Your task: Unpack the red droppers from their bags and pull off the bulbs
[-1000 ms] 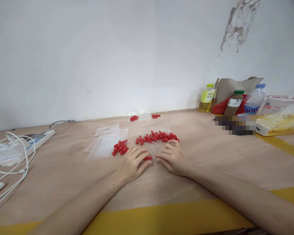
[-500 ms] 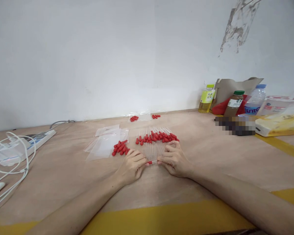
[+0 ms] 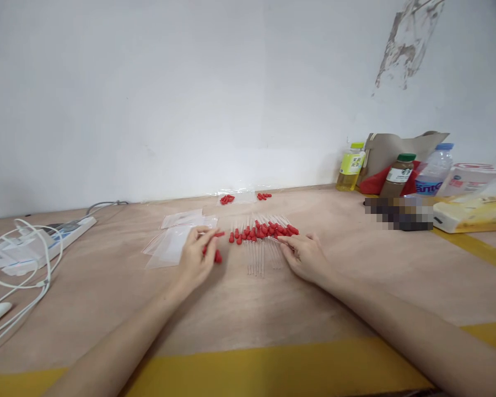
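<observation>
A row of glass droppers with red rubber bulbs (image 3: 264, 231) lies on the brown table (image 3: 273, 309). My left hand (image 3: 196, 259) sits over a small heap of loose red bulbs (image 3: 217, 256), its fingers pinched on one red bulb. My right hand (image 3: 303, 255) rests at the right end of the dropper row, fingers curled on a clear glass tube there. Clear zip bags (image 3: 173, 242) lie just left of my left hand.
A white power strip with cables (image 3: 45, 242) is at the left. More red bulbs in a clear bag (image 3: 243, 197) lie by the wall. Bottles (image 3: 397, 173), a brown bag and a tissue pack (image 3: 471, 212) stand at the right. Yellow tape (image 3: 273, 369) runs along the near edge.
My hands have parted from the middle. The left hand moved left to the loose red bulbs and pinched one. The right hand slid up to the right end of the dropper row.
</observation>
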The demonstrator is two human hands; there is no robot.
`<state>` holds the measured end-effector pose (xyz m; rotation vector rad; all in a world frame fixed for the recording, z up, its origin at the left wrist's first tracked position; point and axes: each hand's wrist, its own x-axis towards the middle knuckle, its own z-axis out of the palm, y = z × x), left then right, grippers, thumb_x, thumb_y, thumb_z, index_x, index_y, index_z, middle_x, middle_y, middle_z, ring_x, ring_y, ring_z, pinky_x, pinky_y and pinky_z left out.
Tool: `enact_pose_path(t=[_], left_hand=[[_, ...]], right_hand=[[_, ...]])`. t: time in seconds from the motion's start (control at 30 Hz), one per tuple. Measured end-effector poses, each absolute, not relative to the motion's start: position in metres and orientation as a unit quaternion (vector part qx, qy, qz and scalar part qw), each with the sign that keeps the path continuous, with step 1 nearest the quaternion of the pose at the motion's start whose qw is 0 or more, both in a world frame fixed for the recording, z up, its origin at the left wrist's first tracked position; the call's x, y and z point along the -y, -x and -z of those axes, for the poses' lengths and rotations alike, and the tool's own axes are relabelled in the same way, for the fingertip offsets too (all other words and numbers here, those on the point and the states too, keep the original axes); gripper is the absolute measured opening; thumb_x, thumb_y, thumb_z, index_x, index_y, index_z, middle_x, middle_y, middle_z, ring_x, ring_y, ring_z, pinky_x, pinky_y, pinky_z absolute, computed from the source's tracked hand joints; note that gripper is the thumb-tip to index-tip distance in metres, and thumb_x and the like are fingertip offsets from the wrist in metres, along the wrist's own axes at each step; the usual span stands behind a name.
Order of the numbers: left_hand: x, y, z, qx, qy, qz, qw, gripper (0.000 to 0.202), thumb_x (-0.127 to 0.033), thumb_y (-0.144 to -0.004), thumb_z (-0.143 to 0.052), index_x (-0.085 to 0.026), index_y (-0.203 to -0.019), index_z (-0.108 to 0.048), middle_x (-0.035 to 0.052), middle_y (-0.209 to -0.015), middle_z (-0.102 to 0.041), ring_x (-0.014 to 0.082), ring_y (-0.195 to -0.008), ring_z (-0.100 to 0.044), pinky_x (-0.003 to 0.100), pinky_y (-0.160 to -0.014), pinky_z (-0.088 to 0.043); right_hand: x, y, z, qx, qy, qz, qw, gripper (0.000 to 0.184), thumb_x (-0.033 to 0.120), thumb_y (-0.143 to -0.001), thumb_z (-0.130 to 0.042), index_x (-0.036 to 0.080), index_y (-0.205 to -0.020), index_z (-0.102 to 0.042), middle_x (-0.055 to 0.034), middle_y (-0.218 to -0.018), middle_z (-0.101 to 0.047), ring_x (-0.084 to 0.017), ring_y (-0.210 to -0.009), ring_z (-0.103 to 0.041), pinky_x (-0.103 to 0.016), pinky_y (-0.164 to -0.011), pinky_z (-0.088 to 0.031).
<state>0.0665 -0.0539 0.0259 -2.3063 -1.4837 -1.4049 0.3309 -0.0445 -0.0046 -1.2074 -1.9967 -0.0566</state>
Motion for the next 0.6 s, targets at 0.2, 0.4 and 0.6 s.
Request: enact_pose_path(t=[0.2, 0.4, 0.6], left_hand=[[0.036, -0.025, -0.050, 0.597, 0.638, 0.472, -0.120, 0.038, -0.037, -0.077, -0.047, -0.016, -0.107, -0.059, 0.0045, -0.088, -0.059, 0.0148, -0.072, -0.059, 0.030, -0.071, -0.048], [0.032, -0.020, -0.042, 0.594, 0.660, 0.450, -0.096, 0.040, -0.044, -0.067, -0.059, -0.016, -0.096, -0.060, 0.0033, -0.080, -0.061, 0.0131, -0.065, -0.055, 0.023, -0.055, -0.042], [0.030, -0.019, -0.029, 0.578, 0.699, 0.415, -0.072, 0.031, -0.044, -0.068, -0.060, -0.018, -0.086, -0.061, 0.0031, -0.083, -0.063, 0.0139, -0.062, -0.054, 0.025, -0.052, -0.041]], right_hand=[[0.034, -0.326, 0.011, 0.793, 0.479, 0.108, 0.360, 0.024, 0.021, -0.083, -0.042, 0.021, -0.092, -0.064, -0.0036, -0.082, -0.069, -0.017, -0.078, -0.059, -0.033, -0.077, -0.026], [0.033, -0.324, 0.012, 0.806, 0.468, 0.094, 0.349, 0.022, 0.025, -0.082, -0.045, 0.022, -0.086, -0.066, -0.0018, -0.070, -0.066, -0.015, -0.071, -0.055, -0.033, -0.076, -0.025], [0.038, -0.326, 0.011, 0.834, 0.435, 0.078, 0.330, 0.025, 0.038, -0.082, -0.048, 0.023, -0.093, -0.064, -0.0041, -0.081, -0.064, -0.017, -0.079, -0.051, -0.036, -0.079, -0.024]])
